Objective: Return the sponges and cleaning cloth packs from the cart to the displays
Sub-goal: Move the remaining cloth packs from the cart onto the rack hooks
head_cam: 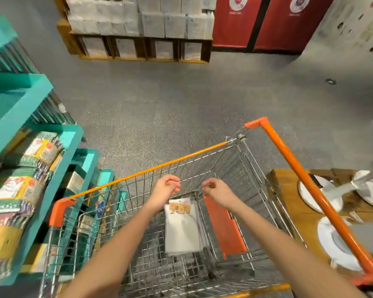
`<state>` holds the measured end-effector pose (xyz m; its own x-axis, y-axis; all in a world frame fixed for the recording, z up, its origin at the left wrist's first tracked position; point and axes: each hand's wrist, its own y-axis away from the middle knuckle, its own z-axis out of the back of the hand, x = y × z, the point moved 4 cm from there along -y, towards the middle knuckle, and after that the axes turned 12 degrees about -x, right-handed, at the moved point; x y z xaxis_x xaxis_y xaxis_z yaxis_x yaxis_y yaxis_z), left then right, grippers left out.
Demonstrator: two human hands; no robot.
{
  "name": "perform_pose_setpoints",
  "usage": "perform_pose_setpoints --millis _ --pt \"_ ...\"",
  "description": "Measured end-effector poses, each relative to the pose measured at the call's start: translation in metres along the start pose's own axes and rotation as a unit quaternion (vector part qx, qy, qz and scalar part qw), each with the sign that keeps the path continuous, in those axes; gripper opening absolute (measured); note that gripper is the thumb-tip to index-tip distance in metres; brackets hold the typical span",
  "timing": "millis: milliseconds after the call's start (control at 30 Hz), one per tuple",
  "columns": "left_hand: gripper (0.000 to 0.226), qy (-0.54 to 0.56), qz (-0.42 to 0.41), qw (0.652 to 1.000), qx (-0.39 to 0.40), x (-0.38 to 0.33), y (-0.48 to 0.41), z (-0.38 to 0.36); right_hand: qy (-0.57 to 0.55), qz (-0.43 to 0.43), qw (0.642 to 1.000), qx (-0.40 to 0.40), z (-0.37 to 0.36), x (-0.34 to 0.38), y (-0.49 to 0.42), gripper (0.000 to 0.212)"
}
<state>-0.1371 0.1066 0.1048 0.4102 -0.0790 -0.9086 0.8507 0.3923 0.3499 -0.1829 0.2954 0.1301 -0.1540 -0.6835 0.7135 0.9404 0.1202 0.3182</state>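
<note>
Head view. Cleaning cloth pack (182, 230) inside the wire cart (254, 168), just left of the cart's orange flap (224, 229). Its long axis runs along the cart's length, with the header end pointing away from the person. Whether it lies flat or leans cannot be told. The pack is a pale grey-white rectangle, seemingly several thin layers, with a yellow-orange printed header card.

Both bare forearms reach forward over the basket. The left hand (166, 188) hovers above the pack's header end and the right hand (216, 190) is level with it, a gap between them. Both have loosely curled fingers and nothing visible in their grasp.

Teal display shelves (58, 168) with banded sponge packs (19, 190) stand left of the cart. A wooden table (289, 203) bearing white plates (334, 244) stands to the right. Farther off, across grey floor, a wooden rack (142, 48) holds white packets.
</note>
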Motion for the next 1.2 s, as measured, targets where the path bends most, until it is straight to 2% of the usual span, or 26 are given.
perform_pose_setpoints --millis 300,467,633,700,800,867,1000,1200 --pt "0.026 -0.078 0.106 0.991 0.011 0.127 -0.052 -0.025 0.033 -0.059 0.995 0.078 -0.075 -0.084 -0.056 0.014" --pt "0.013 -0.172 0.136 0.975 0.030 0.205 -0.079 -0.042 0.043 -0.097 0.988 0.109 -0.132 -0.136 -0.084 0.012" --pt "0.035 -0.318 0.101 0.941 0.047 0.247 -0.109 -0.061 0.028 -0.136 0.986 0.096 -0.166 -0.181 -0.098 0.020" --pt "0.042 -0.405 0.070 0.909 0.073 0.262 -0.119 -0.069 0.028 -0.152 0.983 0.099 -0.177 -0.199 -0.100 0.020" --pt "0.044 -0.493 -0.058 0.866 0.055 0.275 -0.124 -0.083 0.006 -0.165 0.981 0.102 -0.187 -0.220 -0.101 0.019" --pt "0.047 -0.508 -0.097 0.855 0.034 0.276 -0.127 -0.089 -0.002 -0.173 0.980 0.095 -0.189 -0.227 -0.103 0.020" --pt "0.062 -0.523 -0.055 0.849 0.057 0.286 -0.139 -0.097 0.008 -0.169 0.980 0.103 -0.196 -0.241 -0.105 0.021" --pt "0.072 -0.562 -0.066 0.823 0.058 0.304 -0.149 -0.098 0.023 -0.146 0.984 0.103 -0.201 -0.253 -0.108 0.031"
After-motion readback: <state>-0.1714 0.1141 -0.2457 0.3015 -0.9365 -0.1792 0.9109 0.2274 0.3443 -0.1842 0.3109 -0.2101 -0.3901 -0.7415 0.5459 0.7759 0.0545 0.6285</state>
